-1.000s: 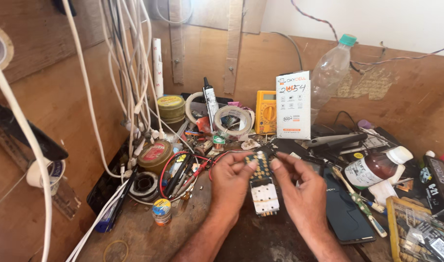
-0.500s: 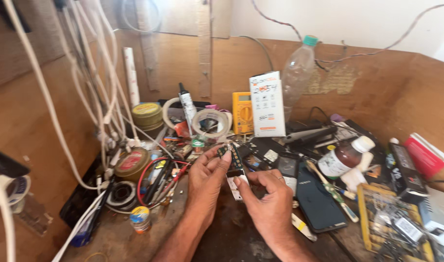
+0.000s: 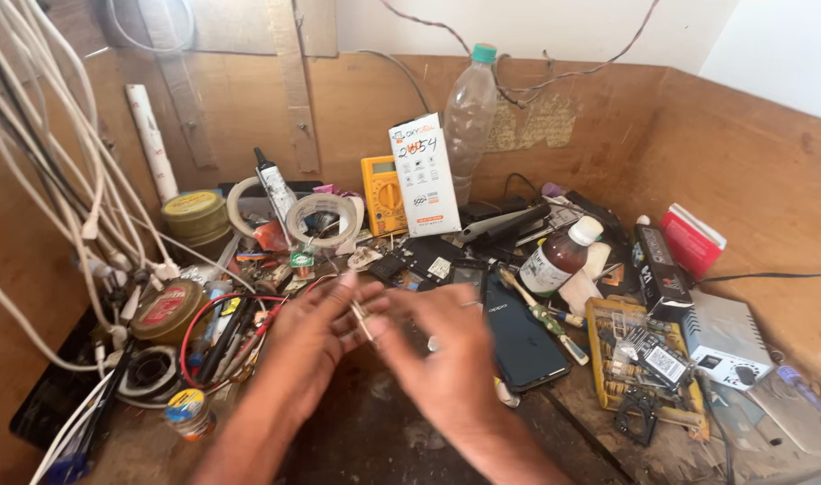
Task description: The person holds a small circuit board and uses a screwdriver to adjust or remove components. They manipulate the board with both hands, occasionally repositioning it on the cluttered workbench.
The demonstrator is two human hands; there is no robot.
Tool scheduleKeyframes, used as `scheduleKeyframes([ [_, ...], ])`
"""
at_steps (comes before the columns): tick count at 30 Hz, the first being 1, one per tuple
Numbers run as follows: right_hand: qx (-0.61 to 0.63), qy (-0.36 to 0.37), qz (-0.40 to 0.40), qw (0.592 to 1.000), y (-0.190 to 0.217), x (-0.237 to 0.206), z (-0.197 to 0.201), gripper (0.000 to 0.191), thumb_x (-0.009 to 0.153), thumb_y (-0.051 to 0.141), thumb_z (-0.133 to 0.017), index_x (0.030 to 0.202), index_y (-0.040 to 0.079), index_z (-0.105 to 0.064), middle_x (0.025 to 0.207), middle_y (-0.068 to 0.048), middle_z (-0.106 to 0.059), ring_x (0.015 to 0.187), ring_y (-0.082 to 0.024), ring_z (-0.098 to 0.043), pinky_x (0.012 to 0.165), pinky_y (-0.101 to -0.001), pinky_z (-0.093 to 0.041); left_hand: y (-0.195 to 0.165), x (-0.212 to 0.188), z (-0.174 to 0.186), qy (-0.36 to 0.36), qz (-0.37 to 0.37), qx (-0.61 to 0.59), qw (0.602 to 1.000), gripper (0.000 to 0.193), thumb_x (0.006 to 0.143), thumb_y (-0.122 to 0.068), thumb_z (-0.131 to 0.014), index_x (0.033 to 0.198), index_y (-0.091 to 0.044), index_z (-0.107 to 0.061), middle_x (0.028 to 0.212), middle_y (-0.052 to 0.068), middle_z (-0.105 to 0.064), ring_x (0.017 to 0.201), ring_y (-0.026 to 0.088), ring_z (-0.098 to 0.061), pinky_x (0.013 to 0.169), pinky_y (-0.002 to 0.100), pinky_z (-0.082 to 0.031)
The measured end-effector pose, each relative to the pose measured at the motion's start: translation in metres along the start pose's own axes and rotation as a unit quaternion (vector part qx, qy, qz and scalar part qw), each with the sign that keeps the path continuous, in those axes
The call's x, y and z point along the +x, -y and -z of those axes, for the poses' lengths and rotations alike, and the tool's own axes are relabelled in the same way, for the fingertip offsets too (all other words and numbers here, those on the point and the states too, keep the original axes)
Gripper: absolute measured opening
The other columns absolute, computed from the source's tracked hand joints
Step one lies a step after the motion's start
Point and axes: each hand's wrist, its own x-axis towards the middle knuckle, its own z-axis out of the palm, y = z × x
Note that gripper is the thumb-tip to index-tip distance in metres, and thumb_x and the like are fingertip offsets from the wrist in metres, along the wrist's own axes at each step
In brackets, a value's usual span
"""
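A small pale part (image 3: 361,316) is pinched between the fingertips of the left hand (image 3: 316,337) and right hand (image 3: 442,359), low over the cluttered tabletop (image 3: 374,431). It is blurred, thin and whitish; the handling looks midway. A dark smartphone (image 3: 518,337) lies just beside, untouched.

Cluttered wooden workbench (image 3: 383,431) set in a corner, boxed by brown board back panel (image 3: 356,108) and side panel (image 3: 751,171), white wall (image 3: 518,22) above, white cables (image 3: 60,180) hanging at left, a thin wire (image 3: 608,49) strung across, lit by bright daylight.
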Motion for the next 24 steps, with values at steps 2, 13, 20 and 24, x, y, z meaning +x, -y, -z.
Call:
scheduleKeyframes([
  [2,-0.012,-0.044,-0.091,0.995,-0.007,-0.001,0.017,0.019,0.085,0.021,-0.082,0.099,0.007,-0.079,0.088,-0.005,-0.074,0.085,-0.018,-0.066,0.075,-0.0315,-0.052,-0.016,-0.007,0.002,-0.019,0.041,-0.068,0.997,0.041,0.095,-0.029,-0.057,0.120,0.004,-0.060,0.113,0.022,-0.075,0.099,0.029,-0.075,0.085,0.042,-0.062],
  [13,0.002,-0.040,-0.348,0.937,-0.074,-0.020,0.106,0.022,0.096,0.018,-0.072,0.103,-0.002,-0.078,0.088,-0.008,-0.079,0.075,-0.008,-0.067,0.070,-0.0246,-0.051,-0.017,-0.030,0.013,0.002,0.133,0.210,0.968,0.031,0.093,-0.015,-0.066,0.118,0.003,-0.065,0.092,0.020,-0.073,0.084,0.038,-0.074,0.068,0.043,-0.061],
  [20,-0.076,-0.027,-0.290,0.954,-0.076,-0.042,0.089,0.021,0.088,0.018,-0.080,0.105,0.006,-0.081,0.089,-0.011,-0.074,0.073,-0.015,-0.063,0.068,-0.0282,-0.051,-0.001,-0.039,0.004,-0.054,0.021,0.518,0.853,0.043,0.074,-0.018,-0.086,0.112,-0.007,-0.070,0.093,0.011,-0.075,0.094,0.025,-0.075,0.083,0.040,-0.058],
  [24,-0.135,0.046,-0.207,0.968,-0.069,-0.035,0.080,0.014,0.084,0.018,-0.079,0.094,0.008,-0.081,0.090,-0.008,-0.077,0.090,-0.021,-0.068,0.079,-0.0334,-0.053,-0.005,-0.045,0.000,-0.055,-0.042,0.620,0.782,0.029,0.083,-0.022,-0.078,0.107,-0.009,-0.072,0.102,0.014,-0.077,0.101,0.031,-0.072,0.087,0.046,-0.055],
])
